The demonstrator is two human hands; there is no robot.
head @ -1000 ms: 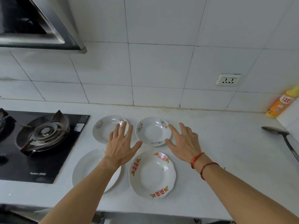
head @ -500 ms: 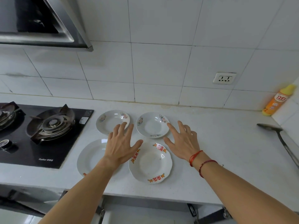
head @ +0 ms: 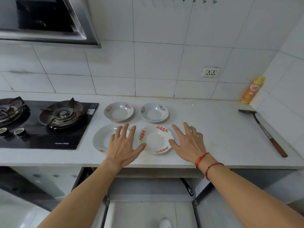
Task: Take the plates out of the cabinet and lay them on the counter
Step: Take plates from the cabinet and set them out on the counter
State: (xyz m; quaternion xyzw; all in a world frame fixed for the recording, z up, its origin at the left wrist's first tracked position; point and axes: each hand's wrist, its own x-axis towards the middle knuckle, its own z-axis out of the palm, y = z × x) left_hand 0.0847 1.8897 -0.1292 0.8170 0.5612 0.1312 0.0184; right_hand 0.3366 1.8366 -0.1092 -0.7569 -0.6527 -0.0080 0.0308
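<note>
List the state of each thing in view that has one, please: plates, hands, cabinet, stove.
Four plates: lying upright on the counter, apart, empty.
Left hand: open, empty, over the plain plate.
Right hand: open, empty, beside the red-patterned plate.
Cabinet: open.
Stove: no flame.

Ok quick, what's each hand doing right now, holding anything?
Left hand: open, fingers spread, holding nothing, over the plain white plate.
Right hand: open, fingers spread, holding nothing, beside the red-patterned plate.
</note>
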